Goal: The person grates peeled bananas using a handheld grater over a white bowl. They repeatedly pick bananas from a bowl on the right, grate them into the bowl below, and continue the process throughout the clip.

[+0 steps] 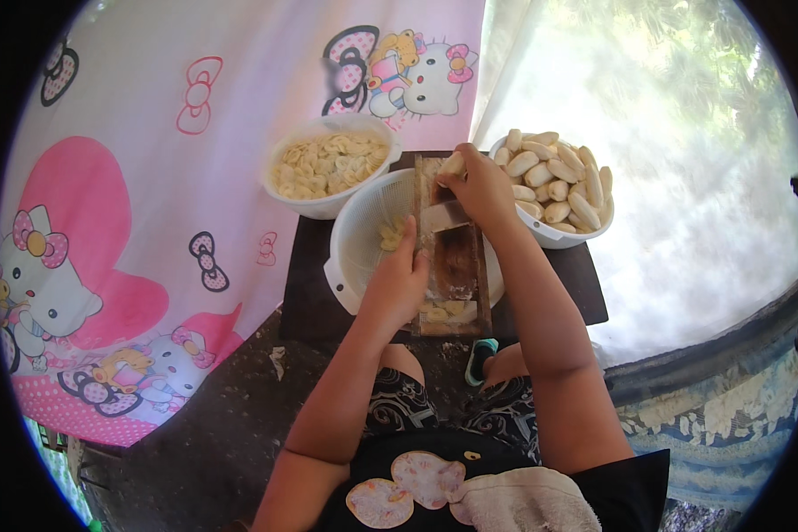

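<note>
A wooden slicer [459, 266] with a metal blade plate [443, 216] lies across a white perforated basket [346, 266]. My left hand [399, 284] is closed on the slicer's left rail, the fingers partly hidden. Near the slicer's far end, my right hand [488, 188] pinches a peeled banana [453, 167] against the board, above the blade. Some pale banana slices [391, 237] lie inside the basket beside my left fingers. More slices show at the slicer's near end.
At the far left, a white bowl [315, 209] holds a heap of slices. Another white bowl [585, 236], full of peeled bananas, stands on the right. Both are by the dark table [309, 310]. A pink printed curtain [177, 177] hangs to the left.
</note>
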Motion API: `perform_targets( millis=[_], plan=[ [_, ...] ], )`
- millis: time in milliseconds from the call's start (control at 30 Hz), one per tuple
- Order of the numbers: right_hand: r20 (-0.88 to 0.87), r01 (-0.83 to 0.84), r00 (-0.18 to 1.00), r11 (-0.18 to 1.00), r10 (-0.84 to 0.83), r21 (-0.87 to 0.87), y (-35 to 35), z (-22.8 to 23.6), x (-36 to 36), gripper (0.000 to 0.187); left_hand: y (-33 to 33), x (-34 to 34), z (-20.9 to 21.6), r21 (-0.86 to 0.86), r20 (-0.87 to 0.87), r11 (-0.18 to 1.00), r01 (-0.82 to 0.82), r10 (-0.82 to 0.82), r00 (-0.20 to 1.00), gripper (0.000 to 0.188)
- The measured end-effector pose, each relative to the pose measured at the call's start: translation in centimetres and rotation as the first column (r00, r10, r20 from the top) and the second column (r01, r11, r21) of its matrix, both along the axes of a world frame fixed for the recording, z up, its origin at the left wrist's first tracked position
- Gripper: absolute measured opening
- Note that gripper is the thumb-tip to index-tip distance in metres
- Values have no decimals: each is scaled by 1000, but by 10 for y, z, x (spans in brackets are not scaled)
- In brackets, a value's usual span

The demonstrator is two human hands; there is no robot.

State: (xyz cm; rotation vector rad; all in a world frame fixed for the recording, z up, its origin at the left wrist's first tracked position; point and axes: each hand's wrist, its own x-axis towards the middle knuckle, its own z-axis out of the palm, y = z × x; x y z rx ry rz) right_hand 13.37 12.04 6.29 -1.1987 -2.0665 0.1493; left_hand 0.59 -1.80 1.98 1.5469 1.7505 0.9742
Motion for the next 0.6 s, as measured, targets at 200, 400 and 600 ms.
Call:
perform_targets(
  millis=[200, 400, 600],
  plan=[
    [115, -111, 989, 988, 98, 108, -94, -21, 38, 40, 0, -2, -5, 36, -24, 999, 1, 0, 1000, 63],
    [95, -14, 995, 1000, 16, -22, -30, -9, 14, 49, -1, 1, 2, -80, 25, 997, -6, 8, 1000, 61],
    [80, -32, 996, 998, 36, -46, -32, -8, 16, 45, -1, -1, 6, -14, 3, 1000, 7, -7, 1000, 61]
  ],
)
